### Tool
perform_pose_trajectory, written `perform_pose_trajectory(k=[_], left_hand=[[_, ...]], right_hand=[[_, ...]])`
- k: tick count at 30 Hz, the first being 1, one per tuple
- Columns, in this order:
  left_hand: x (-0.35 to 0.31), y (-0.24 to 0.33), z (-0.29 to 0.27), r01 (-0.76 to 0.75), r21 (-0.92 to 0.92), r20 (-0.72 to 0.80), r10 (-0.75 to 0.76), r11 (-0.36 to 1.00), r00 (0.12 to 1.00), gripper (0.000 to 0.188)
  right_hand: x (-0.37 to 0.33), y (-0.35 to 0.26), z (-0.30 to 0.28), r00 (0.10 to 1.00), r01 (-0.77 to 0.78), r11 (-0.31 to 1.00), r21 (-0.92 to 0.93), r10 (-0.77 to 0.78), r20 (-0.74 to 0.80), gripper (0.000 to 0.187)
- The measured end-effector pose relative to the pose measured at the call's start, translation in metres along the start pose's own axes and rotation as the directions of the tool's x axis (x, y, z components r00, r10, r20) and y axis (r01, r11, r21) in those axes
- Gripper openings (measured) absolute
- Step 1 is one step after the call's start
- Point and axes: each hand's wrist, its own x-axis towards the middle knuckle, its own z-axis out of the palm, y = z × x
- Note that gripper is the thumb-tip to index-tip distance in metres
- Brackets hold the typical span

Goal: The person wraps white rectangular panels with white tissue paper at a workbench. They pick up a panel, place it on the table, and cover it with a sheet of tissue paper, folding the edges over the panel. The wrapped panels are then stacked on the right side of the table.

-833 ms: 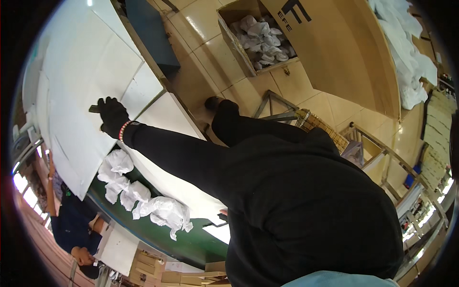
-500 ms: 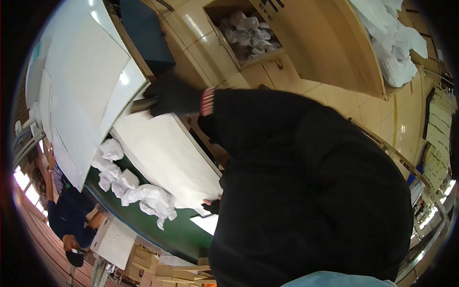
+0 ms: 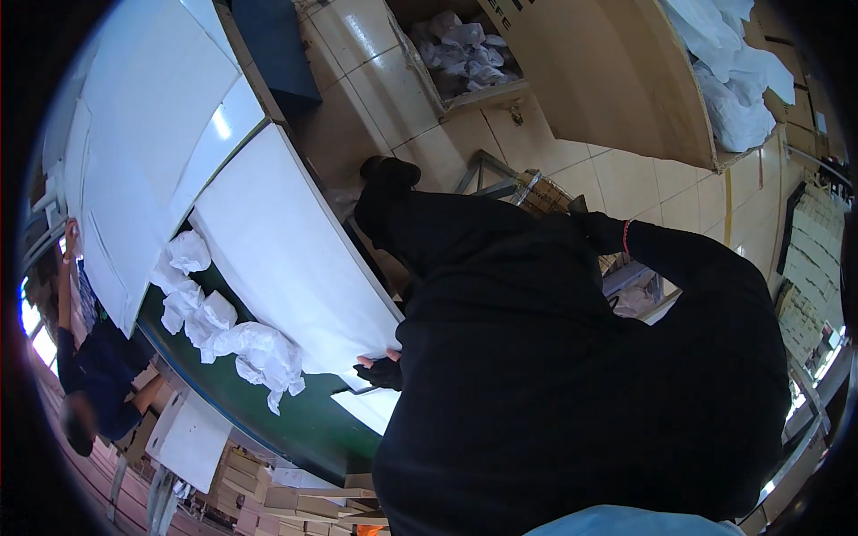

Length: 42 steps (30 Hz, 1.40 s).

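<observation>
A long white panel (image 3: 295,250) lies on the green tabletop (image 3: 295,429). My left hand (image 3: 382,372), in a black fingerless glove, rests at its near end, bare fingertips apart on the white surface. Beside that hand is a smaller white piece (image 3: 368,413) with a thin dark line along its edge. My right hand (image 3: 597,230), dark-gloved with a red band at the wrist, is drawn back beside my body, away from the panel. Its fingers are hidden against my black clothing, so whether it holds anything does not show. Crumpled white paper (image 3: 259,348) lies along the panel's left side.
Large white sheets (image 3: 152,116) cover the far left. Past them stands a co-worker (image 3: 103,375) in dark clothes. An open carton (image 3: 617,80) and another box of crumpled paper (image 3: 465,49) stand on the tiled floor (image 3: 429,125). A metal-framed stand (image 3: 487,170) is near my right hand.
My right hand has left the panel's far end, where it held a blurred dark object, and swung back beside my body. My left hand stays at the near end. The view has shifted slightly.
</observation>
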Motion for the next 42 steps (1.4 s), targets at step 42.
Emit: perform_pose_trajectory(k=[42], left_hand=[[0.004, 0.038, -0.084, 0.437, -0.087, 0.223, -0.411, 0.895, 0.884, 0.069]], right_hand=[[0.137, -0.264, 0.246, 0.997, 0.061, 0.670, -0.740, 0.001, 0.082, 0.020]])
